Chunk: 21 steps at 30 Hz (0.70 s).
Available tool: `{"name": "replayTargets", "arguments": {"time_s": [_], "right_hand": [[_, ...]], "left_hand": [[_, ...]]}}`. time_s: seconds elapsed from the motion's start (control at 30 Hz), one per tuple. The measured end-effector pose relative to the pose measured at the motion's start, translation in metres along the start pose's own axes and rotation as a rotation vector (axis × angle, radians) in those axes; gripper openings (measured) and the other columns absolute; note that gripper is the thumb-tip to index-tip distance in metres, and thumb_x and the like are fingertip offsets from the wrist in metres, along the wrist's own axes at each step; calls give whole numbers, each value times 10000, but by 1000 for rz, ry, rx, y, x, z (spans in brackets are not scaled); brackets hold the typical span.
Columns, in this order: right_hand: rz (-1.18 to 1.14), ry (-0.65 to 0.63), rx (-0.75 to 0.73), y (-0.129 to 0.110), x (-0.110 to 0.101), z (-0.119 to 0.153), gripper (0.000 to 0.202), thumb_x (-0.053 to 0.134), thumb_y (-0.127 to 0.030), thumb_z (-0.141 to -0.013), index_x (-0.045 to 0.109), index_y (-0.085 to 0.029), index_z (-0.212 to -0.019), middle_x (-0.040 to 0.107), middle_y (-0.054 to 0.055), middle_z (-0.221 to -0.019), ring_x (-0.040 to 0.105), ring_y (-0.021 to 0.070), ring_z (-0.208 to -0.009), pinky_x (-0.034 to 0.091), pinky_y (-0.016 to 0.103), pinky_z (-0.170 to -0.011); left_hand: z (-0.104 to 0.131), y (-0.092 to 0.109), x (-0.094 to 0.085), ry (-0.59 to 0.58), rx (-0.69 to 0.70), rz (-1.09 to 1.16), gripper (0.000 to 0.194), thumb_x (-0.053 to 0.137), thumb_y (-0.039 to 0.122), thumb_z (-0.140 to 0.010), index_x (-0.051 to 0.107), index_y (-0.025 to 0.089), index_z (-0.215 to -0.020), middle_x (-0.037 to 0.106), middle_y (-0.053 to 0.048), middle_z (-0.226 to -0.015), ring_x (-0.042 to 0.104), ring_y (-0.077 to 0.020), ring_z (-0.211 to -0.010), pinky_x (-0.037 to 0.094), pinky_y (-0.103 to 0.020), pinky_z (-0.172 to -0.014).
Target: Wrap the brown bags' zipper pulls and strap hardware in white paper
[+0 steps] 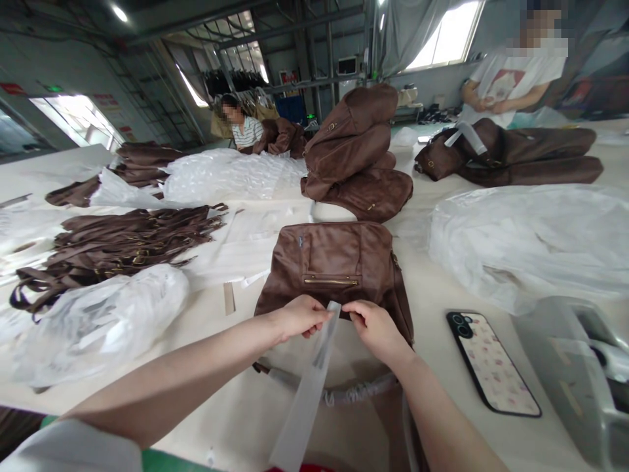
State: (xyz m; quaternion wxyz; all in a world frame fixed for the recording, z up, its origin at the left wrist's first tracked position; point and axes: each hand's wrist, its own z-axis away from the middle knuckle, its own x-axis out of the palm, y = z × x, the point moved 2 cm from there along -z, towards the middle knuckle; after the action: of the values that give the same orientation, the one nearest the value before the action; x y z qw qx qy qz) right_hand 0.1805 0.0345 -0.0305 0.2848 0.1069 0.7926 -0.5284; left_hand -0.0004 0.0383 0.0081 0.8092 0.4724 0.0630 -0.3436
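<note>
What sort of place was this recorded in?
Probably a bag workshop or packing area: brown bags are piled on a pale table, a heap of straps lies at the left, and bubble wrap sits between them.

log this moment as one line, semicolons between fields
left hand: pinching translucent strip; right hand: beside strip's upper end; brown bag: on table; phone: right of bag

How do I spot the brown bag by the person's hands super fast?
Find the big pale table, then its near middle, where the left hand pinches a see-through strip and the right hand is beside it. The brown bag is just past those hands. Unlike the brown bags stacked farther back, it lies flat and shows a straight gold zipper.
</note>
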Motion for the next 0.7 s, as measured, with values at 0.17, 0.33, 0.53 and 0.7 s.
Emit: {"name": "replayTargets", "arguments": {"time_s": [0.17, 0.33, 0.53, 0.7], "right_hand": [[41, 211, 52, 4, -13, 0, 271, 463, -87, -778, 663, -203, -920, 678, 47, -970, 629, 177, -895, 495, 307, -812], [47, 265, 110, 15, -17, -1, 249, 459, -122, -778, 659, -207, -901, 670, 48, -957, 633, 182, -862, 518, 288, -697], [311, 202, -54, 19, -9, -7, 473, 453, -83, -775, 567, -182, -1224, 524, 91, -1327, 438, 237, -1239, 370, 416, -1037], [516, 49, -18, 18, 1, -8, 607, 474, -45, -748, 507, -246, -1319, 279, 75, -1512, 231, 270, -1373, 286, 451, -1070]], "left_hand": [[-20, 8, -2, 62, 62, -230, 401, 503, 509, -750, 513, 167, -542, 456, 36, -477, 416, -98, -442, 333, -230, -475], [-13, 26, -18, -102, 233, -395, 255, 659, 335, -649, 567, 162, -487, 415, 56, -445, 374, -88, -489, 266, -222, -508], [-13, 29, -26, -206, 331, -608, 355, 551, 417, -765, 563, 155, -527, 359, 54, -473, 312, -82, -478, 221, -220, -472], [-25, 15, -29, -195, 309, -597, 329, 565, 444, -751, 628, 155, -607, 460, 46, -511, 367, -83, -492, 250, -202, -473]]}}
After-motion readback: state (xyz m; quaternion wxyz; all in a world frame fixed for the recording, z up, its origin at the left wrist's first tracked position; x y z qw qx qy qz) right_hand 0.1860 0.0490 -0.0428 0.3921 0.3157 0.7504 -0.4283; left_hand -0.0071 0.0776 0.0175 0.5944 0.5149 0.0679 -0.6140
